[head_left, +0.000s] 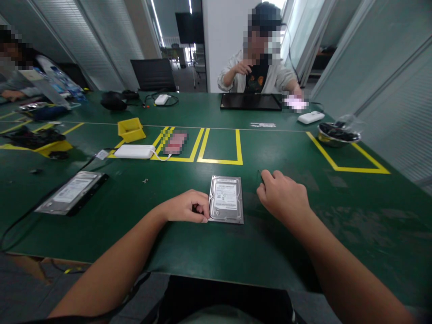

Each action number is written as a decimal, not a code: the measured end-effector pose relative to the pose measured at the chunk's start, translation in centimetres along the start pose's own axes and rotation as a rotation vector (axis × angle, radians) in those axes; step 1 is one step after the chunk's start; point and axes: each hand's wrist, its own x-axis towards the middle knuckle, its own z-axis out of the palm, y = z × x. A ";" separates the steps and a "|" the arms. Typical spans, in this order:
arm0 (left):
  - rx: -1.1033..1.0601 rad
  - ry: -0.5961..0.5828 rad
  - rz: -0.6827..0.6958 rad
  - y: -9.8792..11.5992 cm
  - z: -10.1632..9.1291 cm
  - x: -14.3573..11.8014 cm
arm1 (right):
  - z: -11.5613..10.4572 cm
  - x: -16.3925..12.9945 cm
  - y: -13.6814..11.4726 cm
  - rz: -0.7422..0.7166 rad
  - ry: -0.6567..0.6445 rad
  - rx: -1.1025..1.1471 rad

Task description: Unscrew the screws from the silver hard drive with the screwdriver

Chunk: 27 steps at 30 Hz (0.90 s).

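Your left hand (189,206) touches the edge of the hard drive (226,198) on the bench (270,252), grip uncertain; your right hand (283,193) pinches a thin dark tool (259,173). The drive looks unopened; what remains is unclear.

A green-topped table (276,252) carries a silver rectangular hard drive (227,200), another silver drive (72,192), a small yellow plastic bin (133,135) and a white oblong block (134,151), perhaps a power bank.

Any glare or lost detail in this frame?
Head view: pale patches, perhaps reflections, on the table at right; head view: fine print on the central hard drive unreadable; head view: thin dark tool in the right hand barely resolved; head view: mosaic covers the pink object.
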 end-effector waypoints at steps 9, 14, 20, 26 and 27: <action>-0.008 -0.013 -0.002 -0.2 0.0 0.0 | -1.1 -0.2 0.6 -0.006 0.148 0.027; -0.013 -0.019 -0.006 -0.3 -0.1 0.1 | -2.1 -0.7 0.9 -0.019 0.227 0.050; -0.019 -0.013 -0.007 -0.2 -0.1 0.0 | -3.6 -1.1 1.1 -0.103 0.268 0.263; -0.014 -0.013 -0.002 -0.1 -0.1 0.1 | -6.0 -1.4 1.2 -0.207 0.278 0.352; -0.015 -0.013 -0.001 -0.1 -0.1 0.1 | -6.4 -1.4 1.2 -0.227 0.286 0.371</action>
